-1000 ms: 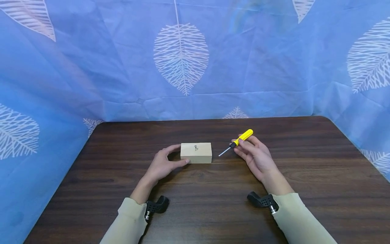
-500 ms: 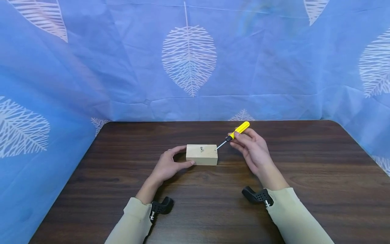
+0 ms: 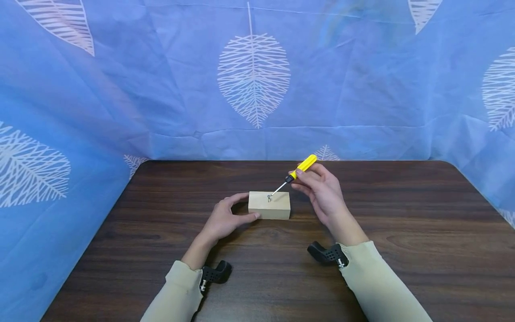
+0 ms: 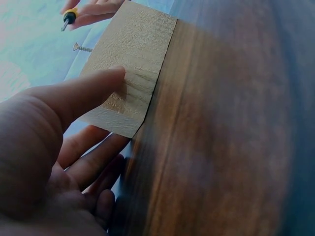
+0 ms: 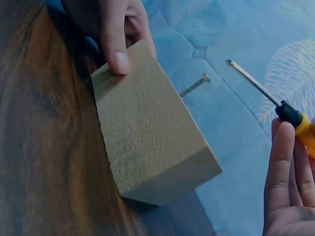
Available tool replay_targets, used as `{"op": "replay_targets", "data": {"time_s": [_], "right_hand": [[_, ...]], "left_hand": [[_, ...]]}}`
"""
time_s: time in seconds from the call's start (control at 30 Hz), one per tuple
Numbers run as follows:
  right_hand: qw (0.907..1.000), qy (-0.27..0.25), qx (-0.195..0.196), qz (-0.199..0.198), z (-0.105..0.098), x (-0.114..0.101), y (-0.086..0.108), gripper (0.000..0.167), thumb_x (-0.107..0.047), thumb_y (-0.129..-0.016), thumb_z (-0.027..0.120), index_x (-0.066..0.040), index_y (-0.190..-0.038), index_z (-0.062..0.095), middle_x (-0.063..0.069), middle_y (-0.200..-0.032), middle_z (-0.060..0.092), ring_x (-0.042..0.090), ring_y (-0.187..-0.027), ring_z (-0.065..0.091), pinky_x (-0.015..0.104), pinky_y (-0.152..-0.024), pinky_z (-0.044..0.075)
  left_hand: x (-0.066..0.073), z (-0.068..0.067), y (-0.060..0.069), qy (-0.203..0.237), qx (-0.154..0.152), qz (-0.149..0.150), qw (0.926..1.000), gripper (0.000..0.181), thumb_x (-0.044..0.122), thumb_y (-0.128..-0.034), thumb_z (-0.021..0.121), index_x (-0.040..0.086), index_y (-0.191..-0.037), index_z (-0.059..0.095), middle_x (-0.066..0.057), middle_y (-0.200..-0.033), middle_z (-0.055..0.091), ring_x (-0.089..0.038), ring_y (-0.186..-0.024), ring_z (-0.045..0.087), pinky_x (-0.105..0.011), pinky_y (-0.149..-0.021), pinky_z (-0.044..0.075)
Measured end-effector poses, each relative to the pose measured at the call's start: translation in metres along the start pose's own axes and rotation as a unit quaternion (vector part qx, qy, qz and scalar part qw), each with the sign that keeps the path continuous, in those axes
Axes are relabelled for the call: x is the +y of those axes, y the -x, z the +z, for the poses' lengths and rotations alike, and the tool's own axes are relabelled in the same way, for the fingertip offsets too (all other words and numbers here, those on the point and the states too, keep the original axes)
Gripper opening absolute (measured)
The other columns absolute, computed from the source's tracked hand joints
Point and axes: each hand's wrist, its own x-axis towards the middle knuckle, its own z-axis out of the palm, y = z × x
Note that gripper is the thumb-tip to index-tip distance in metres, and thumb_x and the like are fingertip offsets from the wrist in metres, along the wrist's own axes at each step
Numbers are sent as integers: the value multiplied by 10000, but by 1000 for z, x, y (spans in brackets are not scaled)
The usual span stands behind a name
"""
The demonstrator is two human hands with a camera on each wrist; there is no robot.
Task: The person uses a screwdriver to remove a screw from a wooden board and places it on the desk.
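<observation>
A pale wooden block (image 3: 273,213) lies on the table. My left hand (image 3: 224,220) grips its left end, thumb on the near face and other fingers round the far side. From the block's top a partly sunk screw (image 5: 194,88) stands up, its thread showing below the flared head. My right hand (image 3: 326,194) pinches a screwdriver by its yellow handle (image 3: 307,164), the shaft slanting down to the left. Seen from the head, the tip overlaps the screw; the right wrist view shows a gap between the screwdriver tip (image 5: 229,63) and the screw head.
The dark wood-grain table (image 3: 265,277) reaches back to a blue cloth (image 3: 173,89) with white leaf prints, which hangs behind it and along the sides. Black wrist mounts (image 3: 217,272) sit at both sleeve cuffs.
My right hand has carried the screwdriver leftward, from beside the block to over the screw. My left hand keeps its hold on the block. The head view has shifted slightly.
</observation>
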Motion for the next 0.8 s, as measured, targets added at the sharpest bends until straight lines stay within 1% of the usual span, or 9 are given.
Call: {"op": "replay_targets", "data": {"time_s": [0.17, 0.23, 0.37, 0.47, 0.57, 0.63, 0.7, 0.8], "right_hand": [[9987, 485, 87, -165, 7, -1, 1, 279, -62, -1058, 682, -53, -1309, 560, -32, -1081, 822, 64, -1028, 780, 228, -884, 639], [9973, 679, 124, -266, 8, -2, 2, 281, -61, -1050, 695, -57, -1299, 566, -40, -1073, 820, 66, -1018, 782, 240, -885, 643], [9917, 1155, 229, -511, 12, -5, 4, 295, -72, -1034, 724, -67, -1294, 585, -40, -1075, 812, 68, -1003, 786, 280, -906, 651], [9854, 1532, 324, -668, 17, -7, 4, 334, -87, -1025, 741, -53, -1319, 585, -24, -1085, 799, 58, -980, 788, 297, -923, 651], [9786, 1860, 369, -802, 22, -10, 6, 398, -96, -1021, 750, -23, -1367, 568, -22, -1076, 766, 46, -951, 779, 278, -910, 651], [9731, 2083, 377, -913, 25, -13, 8, 417, -100, -1019, 754, -10, -1381, 568, 17, -1087, 754, 42, -949, 768, 262, -906, 648], [9665, 2322, 408, -1013, 28, -15, 10, 425, -107, -1014, 763, -5, -1381, 575, 94, -1122, 745, 40, -958, 752, 238, -907, 640], [9570, 2635, 472, -1121, 32, -18, 13, 394, -120, -1002, 781, -10, -1337, 604, 193, -1169, 738, 43, -970, 730, 196, -911, 620]], "left_hand": [[0, 0, 2, -6, -1, -11, 10000, 731, 361, -911, 882, 181, -1558, 592, -99, -1632, 546, -382, -1569, 423, -656, -1244, 374], [0, 0, 2, -27, 10, -16, 10000, 733, 355, -910, 883, 178, -1559, 592, -109, -1636, 539, -390, -1569, 421, -660, -1240, 378], [0, 0, 2, -60, 10, -12, 10000, 735, 355, -912, 881, 174, -1561, 589, -117, -1637, 537, -399, -1566, 423, -666, -1233, 384], [0, 0, 1, -57, 8, -26, 10000, 735, 362, -913, 880, 177, -1562, 588, -109, -1637, 538, -395, -1570, 418, -665, -1234, 382], [0, 0, 0, -72, 14, -34, 10000, 734, 368, -914, 878, 181, -1561, 589, -105, -1640, 536, -393, -1574, 413, -665, -1234, 383], [0, 0, 0, -80, 14, -32, 10000, 732, 371, -915, 876, 180, -1561, 589, -107, -1641, 535, -395, -1574, 414, -665, -1233, 384], [0, 0, 0, -92, 15, -28, 10000, 731, 375, -916, 875, 181, -1561, 590, -107, -1641, 534, -395, -1573, 416, -666, -1231, 386], [0, 1, -1, -88, 16, -29, 10000, 732, 379, -917, 874, 182, -1562, 588, -104, -1643, 532, -391, -1575, 414, -662, -1236, 382]]}}
